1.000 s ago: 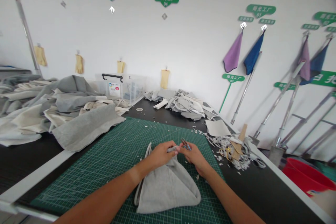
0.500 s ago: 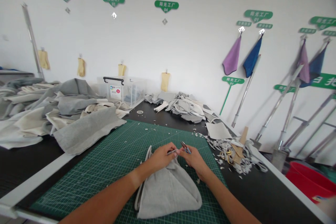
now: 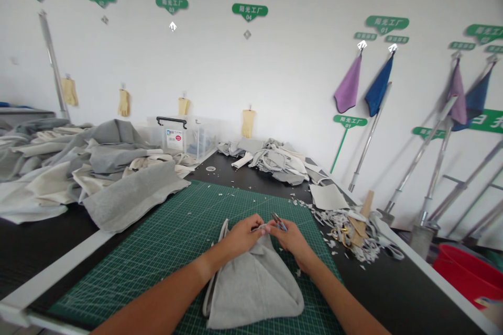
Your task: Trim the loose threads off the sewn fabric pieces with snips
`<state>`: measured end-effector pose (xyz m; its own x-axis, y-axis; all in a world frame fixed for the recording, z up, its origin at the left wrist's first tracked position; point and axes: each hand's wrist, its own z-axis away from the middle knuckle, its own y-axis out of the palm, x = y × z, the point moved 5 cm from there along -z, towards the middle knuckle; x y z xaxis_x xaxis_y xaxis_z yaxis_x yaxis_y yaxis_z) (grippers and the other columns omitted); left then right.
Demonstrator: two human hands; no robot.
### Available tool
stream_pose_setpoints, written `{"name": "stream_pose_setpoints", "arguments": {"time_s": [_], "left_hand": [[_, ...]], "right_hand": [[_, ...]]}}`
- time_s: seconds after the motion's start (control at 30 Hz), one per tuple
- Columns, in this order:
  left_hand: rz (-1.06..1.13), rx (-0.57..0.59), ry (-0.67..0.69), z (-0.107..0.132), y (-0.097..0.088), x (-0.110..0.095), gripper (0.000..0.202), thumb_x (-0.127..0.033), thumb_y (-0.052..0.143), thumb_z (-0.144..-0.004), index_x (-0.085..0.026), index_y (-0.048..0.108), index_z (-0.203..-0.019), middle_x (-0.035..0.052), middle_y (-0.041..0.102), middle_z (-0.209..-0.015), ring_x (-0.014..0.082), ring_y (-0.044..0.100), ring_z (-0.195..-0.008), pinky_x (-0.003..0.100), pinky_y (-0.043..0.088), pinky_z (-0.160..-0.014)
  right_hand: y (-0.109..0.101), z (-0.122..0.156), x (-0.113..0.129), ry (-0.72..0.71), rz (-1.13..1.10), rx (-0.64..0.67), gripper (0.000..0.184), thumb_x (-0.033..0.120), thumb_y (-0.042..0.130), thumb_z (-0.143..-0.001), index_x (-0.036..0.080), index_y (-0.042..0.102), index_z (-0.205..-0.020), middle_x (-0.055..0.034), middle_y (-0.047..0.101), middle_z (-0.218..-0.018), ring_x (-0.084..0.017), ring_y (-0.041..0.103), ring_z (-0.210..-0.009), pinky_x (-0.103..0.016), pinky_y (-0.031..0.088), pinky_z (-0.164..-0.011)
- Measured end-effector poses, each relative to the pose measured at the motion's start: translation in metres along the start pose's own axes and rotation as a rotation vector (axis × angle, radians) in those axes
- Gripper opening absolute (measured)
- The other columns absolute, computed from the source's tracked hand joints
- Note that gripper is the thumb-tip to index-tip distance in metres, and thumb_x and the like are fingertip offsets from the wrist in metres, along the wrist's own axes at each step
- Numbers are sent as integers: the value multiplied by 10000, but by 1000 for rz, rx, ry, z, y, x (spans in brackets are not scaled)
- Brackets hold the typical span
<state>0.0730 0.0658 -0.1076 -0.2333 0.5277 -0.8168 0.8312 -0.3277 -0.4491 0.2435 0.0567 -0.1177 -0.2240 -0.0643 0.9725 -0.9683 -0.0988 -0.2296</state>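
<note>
A folded grey fabric piece (image 3: 253,285) lies on the green cutting mat (image 3: 168,241) in front of me. My left hand (image 3: 241,233) is closed, pinching the fabric's top edge. My right hand (image 3: 288,238) is closed around small thread snips (image 3: 278,221), whose tips point up and left, close to the pinched edge. The two hands almost touch above the fabric's peak.
A heap of grey and cream fabric (image 3: 78,167) fills the left of the table. A clear plastic box (image 3: 176,133) stands at the back, and another fabric pile (image 3: 275,159) lies behind the mat. Fabric scraps (image 3: 349,225) lie on the right. A red tub (image 3: 467,277) sits beyond the table edge.
The view has tilted slightly upward. Both hands stay in nearly the same place on the fabric's top edge.
</note>
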Motion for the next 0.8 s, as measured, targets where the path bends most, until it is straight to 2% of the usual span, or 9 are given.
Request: {"name": "stream_pose_setpoints", "arguments": {"time_s": [0.13,0.3,0.53,0.67,0.8], "left_hand": [[53,1,-14,-2,1,5,255,-432,564,-945,-181,612,-942,13,667,-902,154,598,-829,247,435,-746],[89,15,6,-4,3,7,234,-389,572,-935,-169,646,-971,29,688,-939,163,615,-865,250,442,-774],[-33,85,-24,-5,3,6,206,-315,583,-894,-173,698,-991,16,704,-913,156,601,-822,247,433,-787],[-54,63,-29,-5,3,6,181,-317,589,-885,-175,695,-918,4,684,-875,151,583,-813,231,404,-738],[-10,22,-30,-7,3,12,197,-350,597,-892,-167,664,-861,-5,649,-828,139,554,-787,224,381,-709]], "right_hand": [[0,1,2,0,-30,29,429,538,760,-766,160,701,-962,111,330,-476,-62,211,-408,-229,119,-393],[-3,-1,0,-6,23,-34,425,535,762,-762,143,706,-915,103,348,-464,-64,245,-410,-228,153,-408],[-4,-6,-6,-14,89,-65,391,523,759,-768,141,678,-799,82,399,-490,-62,294,-429,-228,189,-431],[-3,-4,-3,-11,84,-48,379,515,748,-783,144,676,-790,82,389,-485,-61,282,-427,-228,180,-426],[-3,-2,-3,-21,40,-36,371,520,730,-805,157,687,-864,96,354,-471,-64,268,-419,-220,174,-408]]}}
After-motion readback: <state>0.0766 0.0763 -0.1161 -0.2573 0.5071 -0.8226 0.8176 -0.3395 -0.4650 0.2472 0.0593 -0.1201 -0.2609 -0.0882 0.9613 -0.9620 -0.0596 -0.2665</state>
